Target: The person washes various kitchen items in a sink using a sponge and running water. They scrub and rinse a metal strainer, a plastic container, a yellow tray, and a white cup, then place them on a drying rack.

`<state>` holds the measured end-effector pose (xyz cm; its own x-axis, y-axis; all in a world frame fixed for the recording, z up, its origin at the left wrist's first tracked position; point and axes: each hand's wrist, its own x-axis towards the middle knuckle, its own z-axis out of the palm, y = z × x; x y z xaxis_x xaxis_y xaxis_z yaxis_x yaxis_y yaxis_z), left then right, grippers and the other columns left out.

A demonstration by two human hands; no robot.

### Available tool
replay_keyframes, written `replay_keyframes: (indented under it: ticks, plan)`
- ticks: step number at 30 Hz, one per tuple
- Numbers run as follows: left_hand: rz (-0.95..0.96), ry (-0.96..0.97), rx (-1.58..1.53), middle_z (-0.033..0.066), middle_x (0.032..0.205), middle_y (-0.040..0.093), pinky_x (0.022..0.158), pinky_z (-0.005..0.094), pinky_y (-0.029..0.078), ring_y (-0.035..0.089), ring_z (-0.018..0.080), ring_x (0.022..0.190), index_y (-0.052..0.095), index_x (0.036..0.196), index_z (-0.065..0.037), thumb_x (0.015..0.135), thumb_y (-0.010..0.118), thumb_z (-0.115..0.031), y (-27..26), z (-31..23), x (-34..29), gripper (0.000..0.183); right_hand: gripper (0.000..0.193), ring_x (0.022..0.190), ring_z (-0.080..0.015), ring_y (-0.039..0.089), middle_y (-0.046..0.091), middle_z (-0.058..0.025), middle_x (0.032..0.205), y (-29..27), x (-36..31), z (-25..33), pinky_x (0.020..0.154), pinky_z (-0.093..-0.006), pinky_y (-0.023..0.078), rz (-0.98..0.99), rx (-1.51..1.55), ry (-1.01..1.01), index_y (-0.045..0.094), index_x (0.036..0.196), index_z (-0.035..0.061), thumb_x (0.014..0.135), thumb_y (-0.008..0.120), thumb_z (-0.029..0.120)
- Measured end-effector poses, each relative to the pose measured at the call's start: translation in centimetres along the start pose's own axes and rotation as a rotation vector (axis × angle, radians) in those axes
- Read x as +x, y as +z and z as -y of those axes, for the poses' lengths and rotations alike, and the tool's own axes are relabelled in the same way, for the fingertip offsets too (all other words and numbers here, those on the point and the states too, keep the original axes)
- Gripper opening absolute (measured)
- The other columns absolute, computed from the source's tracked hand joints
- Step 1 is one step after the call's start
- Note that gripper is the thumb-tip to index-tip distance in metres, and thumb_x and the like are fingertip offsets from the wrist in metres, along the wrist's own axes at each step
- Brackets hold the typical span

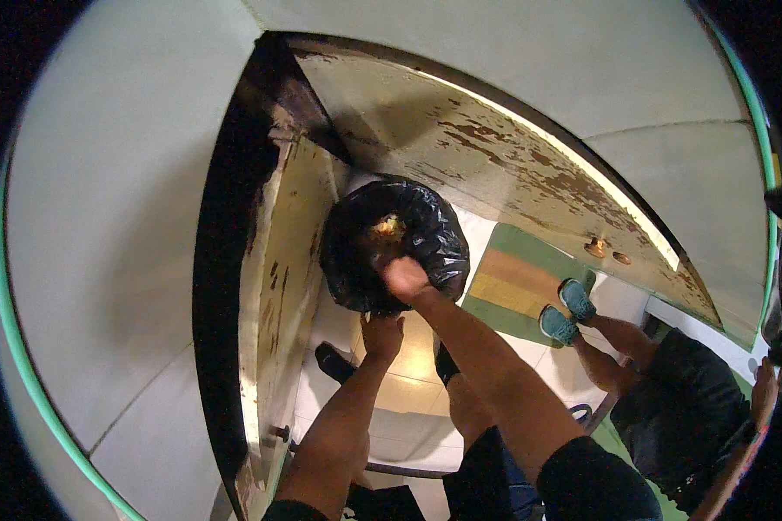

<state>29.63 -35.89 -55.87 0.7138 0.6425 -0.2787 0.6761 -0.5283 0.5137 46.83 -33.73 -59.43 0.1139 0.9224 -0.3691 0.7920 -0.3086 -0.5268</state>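
A trash bin lined with a black plastic bag (443,230) stands on the floor in the corner between two worn cream panels. Food scraps (388,227) show inside it. At the near rim, my left hand (382,337) grips the black bag from the outside, its fingertips partly hidden under the plastic. My right hand (407,280) reaches over the near side into the bag's mouth. It looks curled and is smeared by motion, so whether it holds anything cannot be made out.
Peeling cream panels (295,252) hem in the bin on the left and at the back. A striped mat (517,278) lies to its right. Another person in dark shorts (682,408) and teal shoes (558,324) stands there. My dark shoe (332,360) is near the left panel.
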Motion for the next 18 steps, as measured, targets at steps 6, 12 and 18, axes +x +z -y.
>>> replay_keyframes:
  ticks: [6,12,18]
  plan:
    - [0.398,-0.843,-1.391,0.0053,0.139,0.057,0.097,0.0421,0.047,0.054,0.0196,0.123,0.052,0.142,-0.008,0.099,0.061,-0.027,2.0,0.2,-0.1,0.048,0.008,0.075,-0.0375,0.070,0.070,-0.0167,0.081,-2.4,-0.5,1.8,0.068,-0.0485,0.056,-0.092,0.114,0.110,0.069,0.080,0.0088,0.080,0.061,0.010]
    - [0.090,-0.450,-1.124,0.0035,0.097,0.064,0.082,0.0371,0.046,0.057,0.0195,0.089,0.066,0.110,-0.005,0.092,0.067,-0.054,1.7,0.8,1.6,0.052,0.013,0.071,-0.0276,0.070,0.069,-0.0119,0.077,-5.7,-0.3,1.6,0.069,-0.0378,0.055,-0.586,0.602,0.246,0.065,0.079,0.0044,0.073,0.070,-0.006]
    - [0.306,-0.873,-1.148,0.0045,0.094,0.062,0.074,0.0320,0.047,0.056,0.0171,0.077,0.066,0.120,-0.007,0.088,0.070,-0.059,-1.4,0.8,0.9,0.061,0.015,0.074,-0.0129,0.063,0.067,-0.0038,0.085,-12.2,-1.7,1.8,0.072,-0.0278,0.057,-0.608,1.534,0.534,0.066,0.099,0.0047,0.090,0.065,-0.007]
